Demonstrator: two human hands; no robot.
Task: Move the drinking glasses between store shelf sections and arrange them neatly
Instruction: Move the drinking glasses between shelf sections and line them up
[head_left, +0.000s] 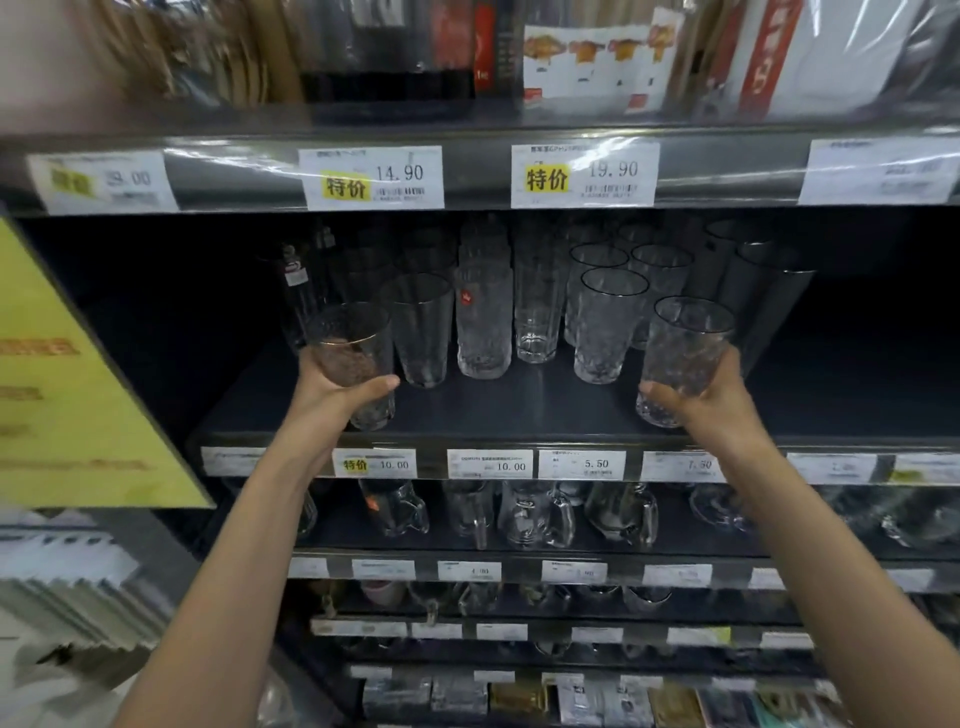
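Left grip (332, 402) clasps left glass (352, 340), right grip (714, 402) right glass (687, 345); tags (371, 177) read 特价 14.90, 19.90, perhaps 29.00.

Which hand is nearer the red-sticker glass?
Left. The left hand holds a glass just left of the red-sticker glass; the right hand holds another glass farther right.

Dim shelves, blurred wide-angle edges

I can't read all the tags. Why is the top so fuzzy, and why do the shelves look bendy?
Head view: the top goods and yellow sign are blurred, the 19.90 tag is sharp; head view: the wide lens bows the shelf edge; head view: the shelf back behind the glasses is dark, tag covers glare.
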